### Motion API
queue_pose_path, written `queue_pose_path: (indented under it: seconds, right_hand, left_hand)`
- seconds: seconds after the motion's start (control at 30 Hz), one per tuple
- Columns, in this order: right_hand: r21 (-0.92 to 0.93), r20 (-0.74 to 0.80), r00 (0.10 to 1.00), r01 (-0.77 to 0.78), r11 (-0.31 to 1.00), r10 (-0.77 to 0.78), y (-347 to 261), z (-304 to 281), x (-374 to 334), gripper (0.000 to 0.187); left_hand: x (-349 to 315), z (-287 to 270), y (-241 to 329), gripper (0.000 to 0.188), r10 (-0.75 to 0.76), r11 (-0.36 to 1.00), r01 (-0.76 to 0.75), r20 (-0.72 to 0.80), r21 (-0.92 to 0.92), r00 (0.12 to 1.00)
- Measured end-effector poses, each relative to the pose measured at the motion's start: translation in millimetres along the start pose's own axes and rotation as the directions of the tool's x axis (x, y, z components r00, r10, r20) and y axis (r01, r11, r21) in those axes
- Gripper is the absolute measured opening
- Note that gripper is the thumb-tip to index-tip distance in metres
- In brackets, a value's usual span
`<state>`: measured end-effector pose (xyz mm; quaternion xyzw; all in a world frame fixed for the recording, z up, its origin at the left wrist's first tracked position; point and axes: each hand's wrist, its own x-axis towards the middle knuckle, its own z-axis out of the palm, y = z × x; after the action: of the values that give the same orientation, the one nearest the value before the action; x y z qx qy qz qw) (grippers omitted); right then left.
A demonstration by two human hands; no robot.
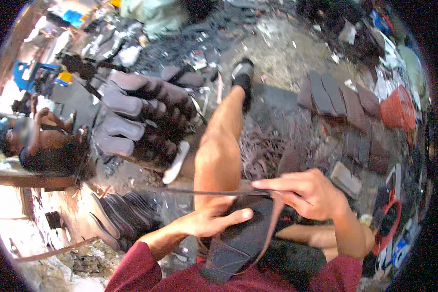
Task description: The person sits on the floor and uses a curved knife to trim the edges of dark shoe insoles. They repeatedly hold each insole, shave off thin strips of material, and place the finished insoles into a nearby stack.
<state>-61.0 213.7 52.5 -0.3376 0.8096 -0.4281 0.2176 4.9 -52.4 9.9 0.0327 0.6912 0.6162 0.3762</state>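
Note:
A dark grey shoe sole (246, 231) lies across my lap, its near end against my maroon shirt. My left hand (214, 221) holds it from the left, thumb flat on top and the other fingers mostly hidden. My right hand (309, 194) is closed at the sole's far right edge, index finger stretched to the left. From its fingers a long, thin, dark blade-like piece (194, 191) reaches left past my knee. A narrow brownish strip (273, 224) hangs from beside the right fingers and curves along the sole's right edge.
Stacked grey soles (124, 102) stand left of my outstretched leg (219, 155); more striped soles (126, 214) lie nearer. Thin trimmings (265, 151) heap right of the leg. Dark slabs (328, 95) and a red basket (398, 108) are at the right. Another person (48, 138) sits far left.

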Motion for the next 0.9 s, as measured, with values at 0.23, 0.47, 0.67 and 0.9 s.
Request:
queue_pose_path:
  seconds: [0.23,0.47,0.67,0.9]
  right_hand:
    - [0.465,-0.738,0.510,-0.091,0.881,0.442,-20.0,82.5,-49.7,0.041]
    - [0.056,-0.903,0.413,-0.153,0.987,0.116,1.2,110.0,-71.2,0.045]
    - [-0.046,-0.883,0.454,-0.327,0.944,0.115,25.7,161.2,-151.2,0.036]
    - [0.017,-0.715,0.652,-0.346,0.938,0.253,-5.1,112.7,-153.1,0.038]
  left_hand:
    - [34.3,53.4,20.2,0.076,0.506,0.611,-0.545,-0.246,-0.573,0.826]
    - [65.6,79.1,73.5,0.047,0.159,0.354,-0.413,-0.381,-0.839,0.911]
    - [69.1,93.1,51.2,0.048,-0.025,0.345,-0.327,-0.357,-0.880,0.934]
    - [54.1,83.2,-7.0,0.050,-0.073,0.548,-0.278,-0.376,-0.789,0.924]
